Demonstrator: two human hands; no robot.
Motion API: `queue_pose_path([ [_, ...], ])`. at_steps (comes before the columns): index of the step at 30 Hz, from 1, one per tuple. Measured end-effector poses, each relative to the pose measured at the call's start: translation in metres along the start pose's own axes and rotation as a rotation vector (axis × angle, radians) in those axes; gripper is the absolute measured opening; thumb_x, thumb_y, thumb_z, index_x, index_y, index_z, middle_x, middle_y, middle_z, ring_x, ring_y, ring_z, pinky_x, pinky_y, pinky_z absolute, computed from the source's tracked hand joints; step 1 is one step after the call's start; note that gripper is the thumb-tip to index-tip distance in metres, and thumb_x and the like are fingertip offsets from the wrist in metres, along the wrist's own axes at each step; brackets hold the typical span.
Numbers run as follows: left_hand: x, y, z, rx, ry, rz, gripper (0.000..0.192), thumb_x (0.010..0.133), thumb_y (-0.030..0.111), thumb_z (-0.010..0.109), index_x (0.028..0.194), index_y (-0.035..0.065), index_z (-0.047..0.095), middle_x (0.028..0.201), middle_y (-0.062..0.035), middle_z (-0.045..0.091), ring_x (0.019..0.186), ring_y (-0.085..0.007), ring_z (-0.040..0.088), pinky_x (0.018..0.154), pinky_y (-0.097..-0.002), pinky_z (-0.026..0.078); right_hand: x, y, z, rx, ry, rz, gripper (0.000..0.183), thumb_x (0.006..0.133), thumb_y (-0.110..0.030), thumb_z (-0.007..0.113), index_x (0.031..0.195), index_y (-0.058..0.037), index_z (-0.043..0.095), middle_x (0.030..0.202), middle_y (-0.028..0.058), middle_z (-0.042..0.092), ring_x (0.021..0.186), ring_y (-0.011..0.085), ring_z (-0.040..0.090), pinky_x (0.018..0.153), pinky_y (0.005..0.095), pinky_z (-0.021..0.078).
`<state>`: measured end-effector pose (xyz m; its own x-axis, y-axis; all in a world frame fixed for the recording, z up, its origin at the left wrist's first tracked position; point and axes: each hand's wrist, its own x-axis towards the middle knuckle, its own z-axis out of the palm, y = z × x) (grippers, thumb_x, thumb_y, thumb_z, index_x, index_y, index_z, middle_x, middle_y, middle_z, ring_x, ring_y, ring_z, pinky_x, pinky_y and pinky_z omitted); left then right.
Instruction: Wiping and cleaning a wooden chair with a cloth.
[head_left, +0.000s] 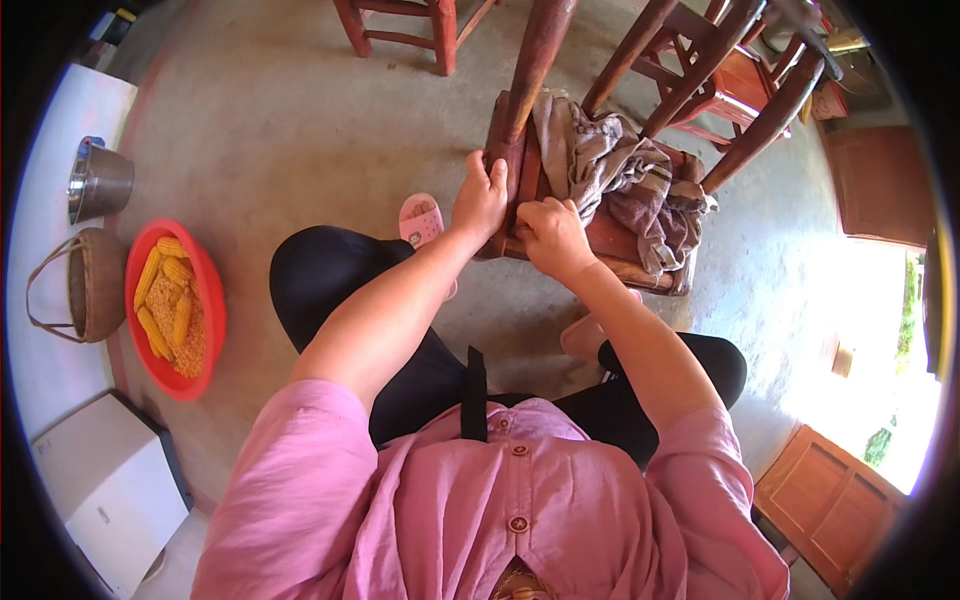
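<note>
Before me stands a reddish-brown wooden chair (609, 234), its long posts slanting up and away. My left hand (482, 196) grips the chair's left corner, thumb upward, beside the base of a thick post (538, 71). Just to the right, my right hand (555, 234) rests at the near edge of the seat with its fingers curled in. Whether those fingers pinch something is hidden. A crumpled brown-and-grey checked cloth (626, 169) is draped over the seat, right beside my right hand.
At left, a red plastic basin (214, 352) holds corn cobs and loose kernels. Near it are a woven basket (103, 285), a metal bucket (111, 184) and a white cabinet (127, 510). More chairs (442, 37) stand ahead. A wooden door panel (821, 510) flanks a bright doorway at right.
</note>
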<state>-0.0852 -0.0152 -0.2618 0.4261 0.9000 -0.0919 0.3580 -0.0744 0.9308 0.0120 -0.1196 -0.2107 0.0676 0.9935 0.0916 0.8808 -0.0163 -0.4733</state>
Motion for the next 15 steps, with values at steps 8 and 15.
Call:
queue_pose_path([
  [8,-0.001,0.01,0.001,0.072,-0.032,-0.07,0.047,0.094,0.037,0.038,0.123,0.0004,0.033,0.099,-0.0321,0.057,0.094,-0.0476,0.054,0.079,-0.049,0.042,0.025,0.022,0.005,0.077,0.083,0.31,0.008,0.075,-0.012,0.058,0.075,-0.0063,0.053,0.079,0.0112,0.062,0.084,0.0311,0.058,0.073,0.0447,0.0418],
  [15,-0.003,0.013,-0.001,0.056,-0.038,-0.072,0.047,0.093,0.037,0.038,0.124,0.0005,0.033,0.1,-0.0314,0.057,0.095,-0.0471,0.054,0.081,-0.0484,0.042,0.004,0.01,0.008,0.008,0.045,0.26,0.009,0.072,-0.012,0.06,0.074,-0.0073,0.052,0.071,0.0145,0.06,0.073,0.0346,0.059,0.07,0.0455,0.0429],
])
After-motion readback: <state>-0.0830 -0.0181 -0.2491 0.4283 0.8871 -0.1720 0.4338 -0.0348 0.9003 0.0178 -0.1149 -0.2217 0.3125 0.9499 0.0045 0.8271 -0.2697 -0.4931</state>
